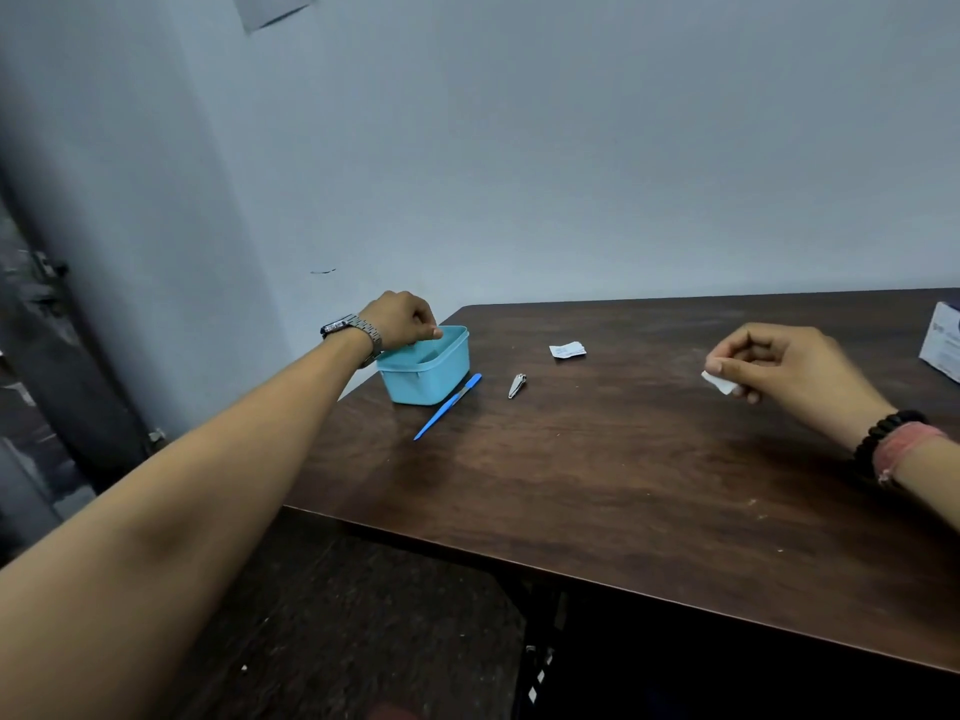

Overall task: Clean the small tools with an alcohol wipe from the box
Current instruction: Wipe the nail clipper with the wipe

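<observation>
Forearms are reaching in from the lower corners of the frame over a dark brown wooden table (597, 485). At right of centre, the right hand (774, 366), with a black bead bracelet and a pink band at the wrist, is pinching a small white alcohol wipe (719, 383) between thumb and fingertips, holding it above the tabletop. Further in, left of centre, a slim blue plastic tool (448, 406) is lying diagonally on the wood, its upper end just beside a light blue plastic tub (431, 379); a small metal nail clipper (517, 385) is resting near it to the right, and a torn white sachet (567, 350) is sitting a little beyond. At the tub's far left rim, the left hand (405, 319), wearing a metal wristwatch, is hovering with fingers curled; whether it is gripping anything I cannot tell. A white and blue box (943, 345) is showing at the right edge. Risks seem twofold: the wipe may be drying out in the air while the tools wait, and the tub, standing near the table's left corner, could be nudged off by that wrist.
</observation>
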Demonstrator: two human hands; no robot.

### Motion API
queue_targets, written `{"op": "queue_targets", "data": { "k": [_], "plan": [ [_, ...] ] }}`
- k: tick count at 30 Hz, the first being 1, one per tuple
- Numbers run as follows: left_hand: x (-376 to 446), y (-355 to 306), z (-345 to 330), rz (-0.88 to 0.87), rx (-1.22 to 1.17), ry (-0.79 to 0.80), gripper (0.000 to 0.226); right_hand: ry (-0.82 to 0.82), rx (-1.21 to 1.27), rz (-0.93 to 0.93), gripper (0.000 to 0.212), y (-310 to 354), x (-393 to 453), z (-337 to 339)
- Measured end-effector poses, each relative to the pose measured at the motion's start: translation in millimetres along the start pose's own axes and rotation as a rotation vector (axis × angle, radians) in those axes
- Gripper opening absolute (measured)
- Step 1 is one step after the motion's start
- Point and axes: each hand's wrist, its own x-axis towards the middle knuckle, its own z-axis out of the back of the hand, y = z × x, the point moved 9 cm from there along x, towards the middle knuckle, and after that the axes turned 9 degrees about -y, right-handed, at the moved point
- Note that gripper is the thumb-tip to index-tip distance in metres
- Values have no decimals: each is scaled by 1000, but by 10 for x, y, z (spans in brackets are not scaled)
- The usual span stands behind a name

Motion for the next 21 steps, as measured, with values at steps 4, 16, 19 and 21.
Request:
{"op": "queue_targets", "data": {
  "k": [4, 16, 19, 21],
  "plan": [
    [26, -179, 191, -70, 40, -107, 16, 16, 35, -3, 1, -8, 12, -21],
    [-326, -1132, -50, -258, 101, 62, 26, 77, 46, -8, 8, -29, 11, -85],
    [-375, -1188, -305, -228, 138, 109, 27, 77, 35, -7, 8, -24, 5, -78],
    [-364, -1184, -467, -190, 157, 111, 31, 76, 25, -6, 8, -34, 6, -69]
  ]
}}
